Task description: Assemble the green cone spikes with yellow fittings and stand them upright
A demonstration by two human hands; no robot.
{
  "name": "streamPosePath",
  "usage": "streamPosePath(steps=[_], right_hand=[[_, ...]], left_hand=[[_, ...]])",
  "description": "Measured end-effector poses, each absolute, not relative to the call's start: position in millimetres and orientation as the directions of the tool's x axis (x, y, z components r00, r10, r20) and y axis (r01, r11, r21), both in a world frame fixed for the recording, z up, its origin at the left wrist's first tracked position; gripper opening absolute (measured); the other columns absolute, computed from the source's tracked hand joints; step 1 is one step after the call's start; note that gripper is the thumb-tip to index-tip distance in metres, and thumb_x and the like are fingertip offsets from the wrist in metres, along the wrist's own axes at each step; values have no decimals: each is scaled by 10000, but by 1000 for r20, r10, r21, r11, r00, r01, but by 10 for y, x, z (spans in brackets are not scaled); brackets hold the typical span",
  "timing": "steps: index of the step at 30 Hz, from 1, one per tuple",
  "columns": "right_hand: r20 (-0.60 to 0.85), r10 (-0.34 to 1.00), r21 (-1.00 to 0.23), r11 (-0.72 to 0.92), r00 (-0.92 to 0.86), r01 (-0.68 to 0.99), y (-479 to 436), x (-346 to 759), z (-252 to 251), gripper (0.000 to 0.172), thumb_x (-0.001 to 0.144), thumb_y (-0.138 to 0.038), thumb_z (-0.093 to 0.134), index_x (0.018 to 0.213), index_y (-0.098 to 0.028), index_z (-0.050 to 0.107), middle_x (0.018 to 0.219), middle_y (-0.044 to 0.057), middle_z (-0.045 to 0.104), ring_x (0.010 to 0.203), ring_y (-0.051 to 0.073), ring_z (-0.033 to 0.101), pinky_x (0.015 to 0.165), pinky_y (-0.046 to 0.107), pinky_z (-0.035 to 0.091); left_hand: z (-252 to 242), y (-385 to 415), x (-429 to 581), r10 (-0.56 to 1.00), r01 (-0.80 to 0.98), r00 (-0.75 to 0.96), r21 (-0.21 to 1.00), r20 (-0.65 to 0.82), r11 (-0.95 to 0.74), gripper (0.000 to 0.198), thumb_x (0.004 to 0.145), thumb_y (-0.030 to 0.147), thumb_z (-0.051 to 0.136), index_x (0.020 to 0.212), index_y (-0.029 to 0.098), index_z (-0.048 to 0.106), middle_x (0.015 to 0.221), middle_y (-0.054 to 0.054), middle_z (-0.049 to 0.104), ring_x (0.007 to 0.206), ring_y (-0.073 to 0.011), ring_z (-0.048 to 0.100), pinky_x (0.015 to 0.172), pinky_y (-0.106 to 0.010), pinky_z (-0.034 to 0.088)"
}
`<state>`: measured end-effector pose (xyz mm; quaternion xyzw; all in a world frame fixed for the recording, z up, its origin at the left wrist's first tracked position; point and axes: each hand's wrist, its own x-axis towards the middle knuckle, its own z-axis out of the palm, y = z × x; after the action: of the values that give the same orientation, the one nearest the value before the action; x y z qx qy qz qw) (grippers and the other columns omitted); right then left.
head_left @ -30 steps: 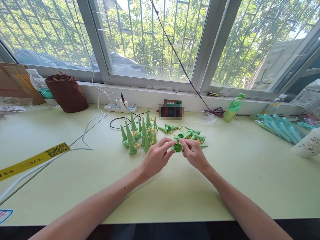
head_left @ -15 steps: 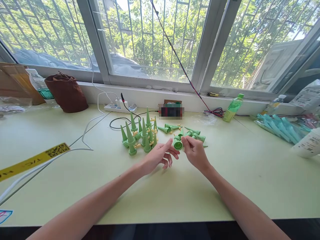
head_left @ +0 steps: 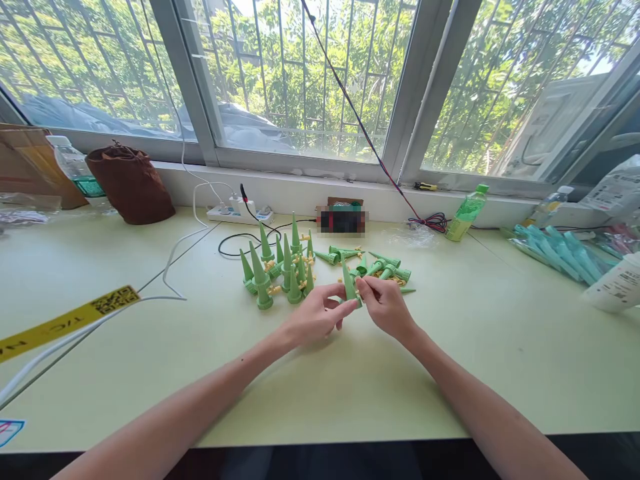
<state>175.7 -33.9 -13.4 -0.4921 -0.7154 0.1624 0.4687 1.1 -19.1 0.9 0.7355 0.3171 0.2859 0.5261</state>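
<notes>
Both hands meet over the pale green table (head_left: 350,380) on one green cone-shaped spike (head_left: 348,283), which stands tip up. My left hand (head_left: 313,319) pinches its base from the left. My right hand (head_left: 385,305) pinches it from the right, fingers closed. Just behind the left hand, several green spikes (head_left: 275,270) stand upright in a cluster, some with small yellow parts. Behind the right hand, several more green spikes (head_left: 380,267) lie on their sides in a loose pile.
A power strip (head_left: 240,213) with black and white cables lies by the window sill. A brown pouch (head_left: 131,183) and water bottle (head_left: 75,167) stand far left, a green bottle (head_left: 466,213) and teal spikes (head_left: 560,257) far right. Yellow tape (head_left: 65,321) crosses the left.
The spike pointed its open base at the camera a second ago; it now stands tip up. My left hand let go briefly, then closed on it again.
</notes>
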Motion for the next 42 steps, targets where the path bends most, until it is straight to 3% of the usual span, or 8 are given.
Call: streamPosePath(steps=[4, 9, 15, 19, 22, 26, 33, 42], right_hand=[[491, 868, -709, 445, -69, 547, -339, 1747, -121, 459, 969, -430, 401, 583, -201, 305, 528, -45, 282, 500, 103, 242, 498, 280, 215], [470, 882, -744, 418, -35, 521, -358, 1727, -103, 468, 969, -458, 396, 582, -197, 379, 522, -35, 356, 486, 102, 292, 492, 278, 231], [472, 877, -795, 377, 93, 475, -339, 1751, -117, 454, 962, -499, 416, 628, -195, 460, 541, -21, 428, 495, 115, 355, 488, 269, 282], [475, 873, -795, 373, 109, 478, -328, 1770, -133, 435, 967, -487, 413, 643, -200, 456, 560, -22, 426, 506, 117, 355, 500, 268, 294], [482, 876, -766, 408, 24, 498, -341, 1764, -128, 435, 967, -473, 421, 627, -203, 422, 538, -39, 359, 503, 113, 315, 500, 266, 272], [481, 872, -739, 456, -85, 496, -353, 1761, -129, 432, 963, -454, 437, 618, -198, 393, 554, -44, 345, 518, 105, 289, 508, 262, 256], [472, 876, -748, 455, -96, 484, -342, 1768, -138, 433, 962, -463, 429, 620, -197, 403, 545, -50, 318, 510, 102, 273, 496, 260, 243], [444, 891, -776, 434, -92, 457, -350, 1761, -116, 465, 961, -513, 399, 614, -204, 409, 507, -37, 375, 480, 108, 320, 477, 256, 275]], left_hand=[[-101, -173, 12, 727, 246, 554, 755, 405, -608, 222, 889, 387, 568, 913, 171, 613, 893, -27, 554, 608, -69, 535, 507, -184, 458], [-167, -151, 2, 692, 332, 534, 632, 486, -700, 226, 936, 306, 503, 1131, 249, 604, 1121, -44, 557, 528, -26, 502, 529, -196, 470], [-90, -165, 20, 816, 403, 400, 720, 417, -566, 305, 899, 462, 526, 945, 178, 628, 906, -34, 626, 522, -72, 519, 521, -222, 437], [0, -168, 23, 881, 345, 473, 914, 28, -215, 631, 897, 652, 365, 639, 137, 623, 450, 9, 474, 380, -77, 410, 422, -212, 325], [52, -173, 20, 791, 211, 578, 973, -200, 91, 711, 837, 738, 373, 657, 112, 659, 565, -53, 590, 392, -79, 433, 368, -213, 254], [61, -166, 3, 721, 102, 635, 955, -278, 279, 615, 776, 701, 544, 779, 102, 682, 717, -84, 649, 399, -52, 414, 356, -208, 157], [17, -144, -10, 730, 33, 648, 966, -217, 258, 547, 780, 655, 593, 852, 115, 641, 479, 14, 495, 375, -46, 350, 382, -195, 182], [-16, -179, 1, 839, 99, 544, 993, -3, -61, 475, 758, 633, 631, 792, 163, 572, 479, 50, 461, 415, -69, 389, 403, -203, 271]])
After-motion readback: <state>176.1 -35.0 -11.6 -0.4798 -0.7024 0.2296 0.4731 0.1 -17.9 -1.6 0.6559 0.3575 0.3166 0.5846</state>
